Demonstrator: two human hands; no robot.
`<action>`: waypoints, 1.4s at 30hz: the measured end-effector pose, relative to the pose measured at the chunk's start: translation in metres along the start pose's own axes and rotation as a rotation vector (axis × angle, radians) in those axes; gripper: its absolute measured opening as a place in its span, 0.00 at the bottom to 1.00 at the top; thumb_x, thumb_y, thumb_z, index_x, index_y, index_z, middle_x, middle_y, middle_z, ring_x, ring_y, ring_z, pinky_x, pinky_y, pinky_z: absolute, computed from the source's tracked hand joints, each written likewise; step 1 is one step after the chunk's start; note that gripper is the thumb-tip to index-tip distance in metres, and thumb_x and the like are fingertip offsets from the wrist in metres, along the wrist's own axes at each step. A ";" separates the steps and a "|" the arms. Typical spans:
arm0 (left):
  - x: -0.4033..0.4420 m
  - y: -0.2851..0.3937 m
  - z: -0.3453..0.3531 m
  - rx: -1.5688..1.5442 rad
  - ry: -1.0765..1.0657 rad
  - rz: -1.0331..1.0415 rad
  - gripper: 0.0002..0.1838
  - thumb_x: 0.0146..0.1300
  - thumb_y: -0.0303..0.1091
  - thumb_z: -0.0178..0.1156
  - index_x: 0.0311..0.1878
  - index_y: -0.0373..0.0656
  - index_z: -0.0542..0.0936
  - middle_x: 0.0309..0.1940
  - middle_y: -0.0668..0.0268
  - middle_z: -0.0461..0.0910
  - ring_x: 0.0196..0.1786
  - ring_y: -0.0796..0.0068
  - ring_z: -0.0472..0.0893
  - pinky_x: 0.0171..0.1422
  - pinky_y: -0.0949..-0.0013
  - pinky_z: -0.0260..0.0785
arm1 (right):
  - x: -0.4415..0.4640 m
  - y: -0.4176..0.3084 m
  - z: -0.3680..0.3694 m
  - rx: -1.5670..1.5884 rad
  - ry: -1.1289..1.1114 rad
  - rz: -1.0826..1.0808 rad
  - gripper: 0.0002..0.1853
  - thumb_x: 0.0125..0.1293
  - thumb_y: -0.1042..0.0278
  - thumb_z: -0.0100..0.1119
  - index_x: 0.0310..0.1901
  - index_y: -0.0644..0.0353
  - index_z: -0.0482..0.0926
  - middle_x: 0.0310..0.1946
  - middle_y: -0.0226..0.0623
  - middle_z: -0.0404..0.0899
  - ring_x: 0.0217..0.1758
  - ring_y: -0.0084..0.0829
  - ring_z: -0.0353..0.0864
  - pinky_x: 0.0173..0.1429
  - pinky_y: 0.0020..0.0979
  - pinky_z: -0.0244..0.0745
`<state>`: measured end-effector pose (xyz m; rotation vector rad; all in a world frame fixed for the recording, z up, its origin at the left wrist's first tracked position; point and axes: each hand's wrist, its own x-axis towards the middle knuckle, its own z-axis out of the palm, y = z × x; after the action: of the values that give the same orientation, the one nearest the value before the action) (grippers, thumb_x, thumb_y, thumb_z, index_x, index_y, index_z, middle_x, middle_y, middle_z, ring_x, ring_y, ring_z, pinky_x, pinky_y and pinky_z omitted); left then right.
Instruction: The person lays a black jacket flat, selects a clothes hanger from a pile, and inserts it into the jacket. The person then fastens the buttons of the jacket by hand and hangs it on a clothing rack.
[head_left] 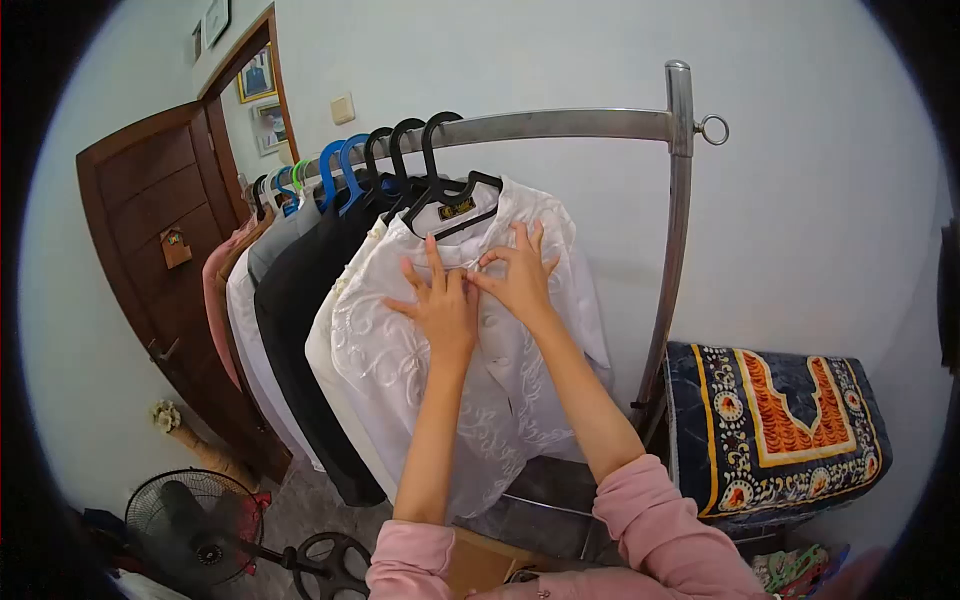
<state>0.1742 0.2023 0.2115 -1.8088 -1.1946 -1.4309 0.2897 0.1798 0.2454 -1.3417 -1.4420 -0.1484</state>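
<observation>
Under soft light, wide-angle distortion bows the door (170,295), and corners blacken.

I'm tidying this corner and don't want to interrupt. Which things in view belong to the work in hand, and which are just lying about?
In the work:
white shirt
left hand and right hand, at its front below the collar
its black hanger
metal rail

Apparently just around:
fan
patterned rug
black jacket
door
</observation>
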 end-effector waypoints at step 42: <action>-0.221 0.056 -0.087 -0.457 -0.827 0.134 0.34 0.60 0.29 0.53 0.72 0.44 0.58 0.73 0.40 0.43 0.71 0.29 0.45 0.70 0.30 0.32 | -0.288 0.034 -0.054 -0.432 -0.258 0.134 0.36 0.58 0.64 0.56 0.70 0.50 0.59 0.74 0.53 0.41 0.75 0.61 0.38 0.59 0.81 0.27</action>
<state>0.1725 0.0362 0.0328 -2.9056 -1.1068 -0.9236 0.2762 -0.0253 0.0332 -1.8606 -1.5843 -0.2138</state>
